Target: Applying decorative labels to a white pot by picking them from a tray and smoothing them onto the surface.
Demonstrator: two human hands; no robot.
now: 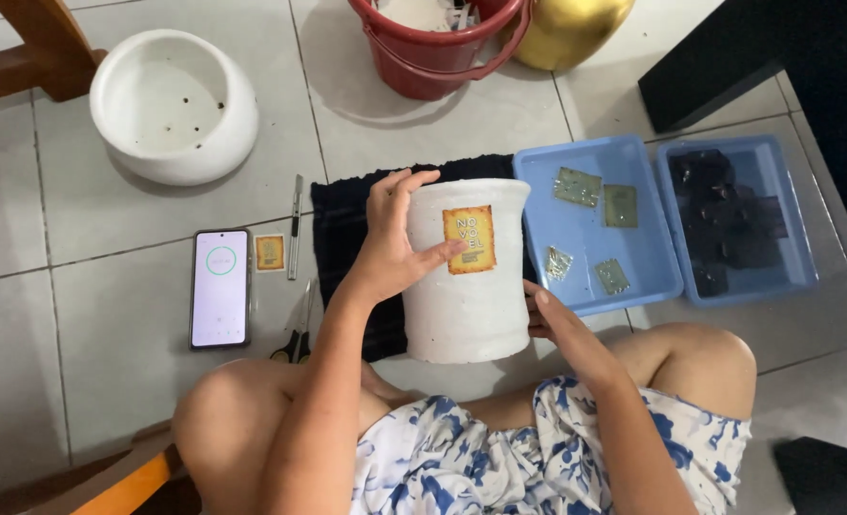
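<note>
Down by the knees, the person sat cross-legged on the floor (23,381) in a blue-and-white flowered garment, and the white pot (468,277) was held up between the two hands, above a dark cloth (347,238) spread on the tiles. The left hand (392,238) lay spread against the pot's side, fingers up to the rim, thumb pressing a yellow sticker (469,239) onto the wall. The right hand (549,319) cupped the pot low on the far side; its fingers went behind, so how they were set could not be told. The pot looked matte and chalky, a wide cylinder flaring a little at the lip.

Left of the cloth lay scissors (297,341), a phone (220,287) with its screen lit, a second small sticker (270,253) and a slim knife (295,227). Right of the pot, two shallow blue plastic trays sat side by side: the near tray (648,286) held four small gold-green squares, the far tray (795,238) a heap of dark pieces.

Farther out sat a round white bowl-shaped pot (175,105), specks of dirt inside, then a red bucket (438,48) with pale scraps in it and a shiny gold pot (571,29). Pale grey glossy tiles ran all around
</note>
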